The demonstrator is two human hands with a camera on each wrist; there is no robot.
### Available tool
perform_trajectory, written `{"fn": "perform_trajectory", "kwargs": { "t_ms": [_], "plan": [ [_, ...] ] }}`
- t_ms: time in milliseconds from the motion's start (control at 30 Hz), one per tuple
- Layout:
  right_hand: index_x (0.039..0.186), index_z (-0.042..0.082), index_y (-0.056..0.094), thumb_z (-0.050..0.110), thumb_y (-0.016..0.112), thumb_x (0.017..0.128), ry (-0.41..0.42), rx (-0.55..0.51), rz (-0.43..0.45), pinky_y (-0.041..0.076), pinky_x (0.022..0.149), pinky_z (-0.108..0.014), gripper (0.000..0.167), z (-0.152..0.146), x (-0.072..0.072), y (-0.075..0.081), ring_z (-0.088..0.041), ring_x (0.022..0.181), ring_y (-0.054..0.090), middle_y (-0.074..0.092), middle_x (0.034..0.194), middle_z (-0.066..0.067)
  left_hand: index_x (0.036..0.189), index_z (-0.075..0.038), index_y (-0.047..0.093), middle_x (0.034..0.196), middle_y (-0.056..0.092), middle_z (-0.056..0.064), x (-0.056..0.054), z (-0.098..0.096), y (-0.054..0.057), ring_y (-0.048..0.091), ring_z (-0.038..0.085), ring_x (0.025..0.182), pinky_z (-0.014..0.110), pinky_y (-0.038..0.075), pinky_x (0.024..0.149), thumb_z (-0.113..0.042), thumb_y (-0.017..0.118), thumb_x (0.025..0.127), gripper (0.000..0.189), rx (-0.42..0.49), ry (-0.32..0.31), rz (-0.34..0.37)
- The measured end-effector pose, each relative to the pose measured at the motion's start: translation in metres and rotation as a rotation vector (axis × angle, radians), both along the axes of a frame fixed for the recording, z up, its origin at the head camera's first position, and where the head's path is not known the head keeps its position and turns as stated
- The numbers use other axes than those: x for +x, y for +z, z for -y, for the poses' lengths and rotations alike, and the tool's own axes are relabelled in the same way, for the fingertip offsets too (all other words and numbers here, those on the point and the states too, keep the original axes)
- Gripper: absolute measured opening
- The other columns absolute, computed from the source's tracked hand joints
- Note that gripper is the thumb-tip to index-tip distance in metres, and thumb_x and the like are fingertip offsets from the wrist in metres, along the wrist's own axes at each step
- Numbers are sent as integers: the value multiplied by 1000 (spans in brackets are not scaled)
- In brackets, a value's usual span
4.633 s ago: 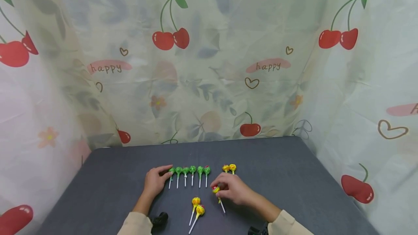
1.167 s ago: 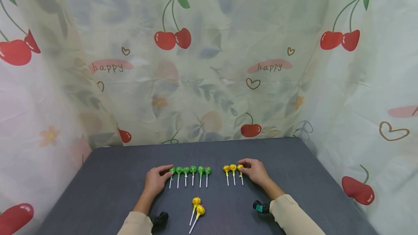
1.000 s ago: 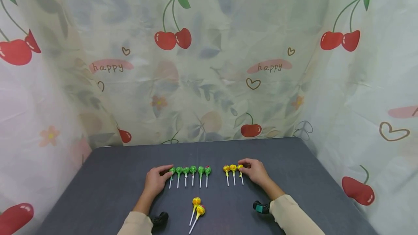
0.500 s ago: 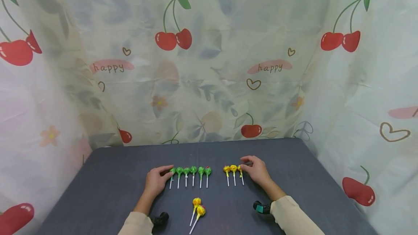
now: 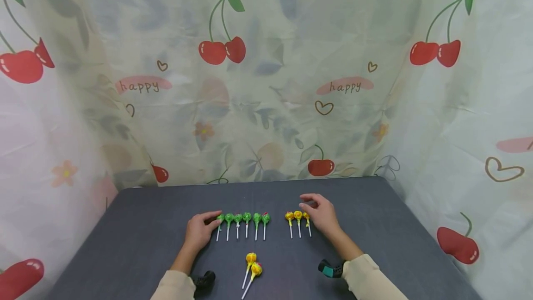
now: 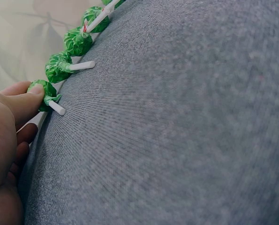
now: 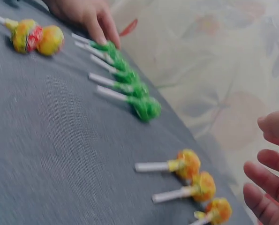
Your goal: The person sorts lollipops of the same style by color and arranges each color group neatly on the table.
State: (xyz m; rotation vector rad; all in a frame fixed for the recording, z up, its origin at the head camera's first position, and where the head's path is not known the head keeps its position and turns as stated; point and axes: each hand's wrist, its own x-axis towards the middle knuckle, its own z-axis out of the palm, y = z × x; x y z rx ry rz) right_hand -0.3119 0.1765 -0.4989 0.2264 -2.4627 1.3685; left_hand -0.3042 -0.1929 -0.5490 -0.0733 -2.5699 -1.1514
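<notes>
My left hand (image 5: 197,233) pinches the head of the leftmost green lollipop (image 6: 48,89) between thumb and finger, as the left wrist view shows. That lollipop is one of several green ones (image 5: 247,217) lying side by side, sticks toward me. Right of them lies a shorter row of three yellow lollipops (image 5: 298,215). My right hand (image 5: 325,216) hovers just behind and right of the rightmost yellow lollipop (image 7: 220,211), fingers loosely bent and holding nothing. Two more yellow lollipops (image 5: 256,270) lie nearer to me, heads touching or nearly so.
A dark grey cloth (image 5: 145,244) covers the table under everything. Behind and at both sides hangs a pale curtain (image 5: 266,105) printed with cherries. Black straps with devices (image 5: 331,269) sit at both wrists.
My right hand carried a yellow lollipop to the right end of the yellow row, let go of it and rose slightly away. The left hand stays on its green lollipop.
</notes>
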Motion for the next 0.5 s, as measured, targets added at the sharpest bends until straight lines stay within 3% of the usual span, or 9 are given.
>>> {"fn": "perform_trajectory", "kwargs": {
  "t_ms": [233,500],
  "plan": [
    [113,13,71,14,73,89,118,-110,69,57,63,-33,25,19,11,4,-19,82,63,68,109,-10,112,-14,76,111,70,10,0,1,-1,61,34,109,51,44,95,-15,77,83,29,2,5,-3],
    [113,9,70,17,73,89,261,-91,39,55,59,-26,25,39,23,-4,-18,81,63,68,106,-12,112,-14,76,111,70,10,0,0,0,61,34,109,51,43,95,-16,77,84,28,-5,11,4]
  ]
}}
